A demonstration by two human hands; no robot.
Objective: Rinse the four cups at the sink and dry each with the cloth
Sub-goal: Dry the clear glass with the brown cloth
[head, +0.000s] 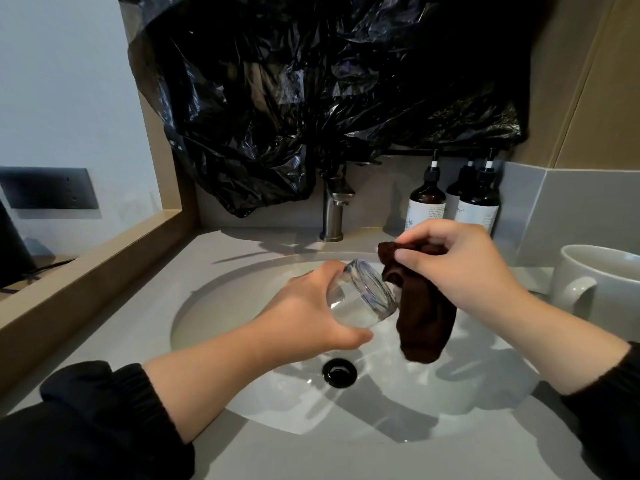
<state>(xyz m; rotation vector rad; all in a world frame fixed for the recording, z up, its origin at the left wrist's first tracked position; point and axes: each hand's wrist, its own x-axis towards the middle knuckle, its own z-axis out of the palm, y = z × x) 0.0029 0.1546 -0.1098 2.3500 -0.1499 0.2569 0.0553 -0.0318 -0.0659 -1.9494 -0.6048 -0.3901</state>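
Note:
My left hand [311, 313] grips a clear glass cup [360, 296] over the white sink basin [242, 296], tilted on its side with the mouth turned up and to the right. Just right of the cup's mouth, my right hand [464, 268] pinches the top of a dark brown cloth [426, 323], which hangs down over the basin. The cloth touches or nearly touches the cup's rim. A white mug [602, 289] stands on the counter at the right edge, handle facing left.
A steel faucet [334, 209] rises behind the basin, no water seen running. Three dark pump bottles [427, 199] stand at the back right. A black plastic sheet [311, 98] covers the mirror above. The black drain [339, 372] lies below my hands. A wooden ledge [86, 268] borders the left.

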